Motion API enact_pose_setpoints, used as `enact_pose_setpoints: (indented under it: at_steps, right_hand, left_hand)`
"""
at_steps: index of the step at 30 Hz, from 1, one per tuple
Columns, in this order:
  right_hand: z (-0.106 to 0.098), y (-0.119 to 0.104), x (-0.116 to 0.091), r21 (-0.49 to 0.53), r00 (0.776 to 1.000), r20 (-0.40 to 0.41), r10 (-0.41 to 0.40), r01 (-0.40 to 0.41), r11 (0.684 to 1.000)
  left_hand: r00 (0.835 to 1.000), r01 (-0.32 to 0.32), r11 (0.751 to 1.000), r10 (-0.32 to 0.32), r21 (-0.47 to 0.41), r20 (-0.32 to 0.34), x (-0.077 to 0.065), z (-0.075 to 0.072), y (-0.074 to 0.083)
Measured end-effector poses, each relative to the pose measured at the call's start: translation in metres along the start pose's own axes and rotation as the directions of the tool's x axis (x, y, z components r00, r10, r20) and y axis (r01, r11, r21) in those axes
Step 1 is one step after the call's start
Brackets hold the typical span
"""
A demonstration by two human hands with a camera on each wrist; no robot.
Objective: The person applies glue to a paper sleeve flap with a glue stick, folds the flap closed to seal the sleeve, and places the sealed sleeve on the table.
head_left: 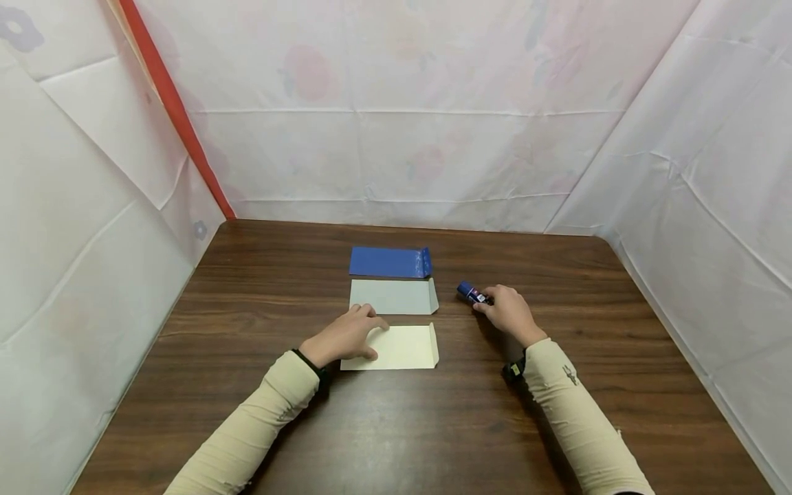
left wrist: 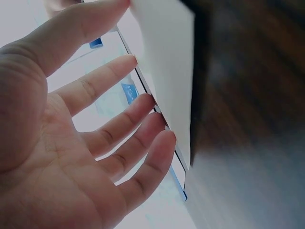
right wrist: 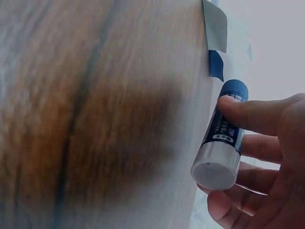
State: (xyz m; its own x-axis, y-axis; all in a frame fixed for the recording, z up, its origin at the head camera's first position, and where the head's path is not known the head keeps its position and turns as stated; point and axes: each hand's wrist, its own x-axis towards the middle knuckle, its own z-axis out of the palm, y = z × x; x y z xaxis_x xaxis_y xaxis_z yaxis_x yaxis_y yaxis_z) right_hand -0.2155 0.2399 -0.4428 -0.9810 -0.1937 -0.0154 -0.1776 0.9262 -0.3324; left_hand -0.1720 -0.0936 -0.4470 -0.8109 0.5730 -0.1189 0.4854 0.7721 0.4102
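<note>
My left hand lies over the left part of a cream envelope, fingertips and thumb touching its paper. In the left wrist view the fingers are spread and only loosely bent. To the right, my right hand holds a glue stick between thumb and fingers, close over the table. It has a dark blue cap and label and a pale base. Behind the cream envelope lie a grey-green envelope and a blue envelope, each with its flap at the right end. Whitish marks show near the blue flap.
The envelopes lie in a column on a dark wood table. White patterned sheeting hangs behind the table and along both sides. A red strip runs down the back left corner.
</note>
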Motion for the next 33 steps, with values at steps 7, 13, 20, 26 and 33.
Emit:
enact_pose_setpoints:
  at_steps: [7, 13, 20, 26, 33]
  right_hand:
    - [0.001, -0.002, 0.002, 0.025, 0.999, -0.033, -0.015, 0.016, 1.000]
    - [0.000, -0.007, 0.000, 0.046, 0.999, -0.037, -0.019, 0.020, 0.999]
    - [-0.002, -0.012, -0.001, 0.068, 0.998, -0.050, -0.033, 0.036, 0.997]
    - [-0.005, -0.017, -0.002, 0.078, 0.994, -0.094, -0.059, 0.067, 0.995]
    - [-0.009, -0.024, -0.005, 0.075, 0.984, -0.153, -0.091, 0.103, 0.992]
  left_hand:
    - [1.000, 0.002, 1.000, -0.002, 0.009, 0.006, 0.000, 0.000, 0.001]
    - [1.000, -0.006, 1.000, 0.006, 0.022, 0.010, 0.000, -0.001, 0.002]
    - [1.000, -0.016, 0.999, 0.016, 0.030, 0.000, 0.001, -0.002, 0.000]
    - [1.000, 0.000, 1.000, 0.000, -0.002, -0.008, 0.001, -0.003, -0.001]
    - [1.000, -0.013, 1.000, 0.014, 0.013, -0.024, 0.001, -0.003, -0.003]
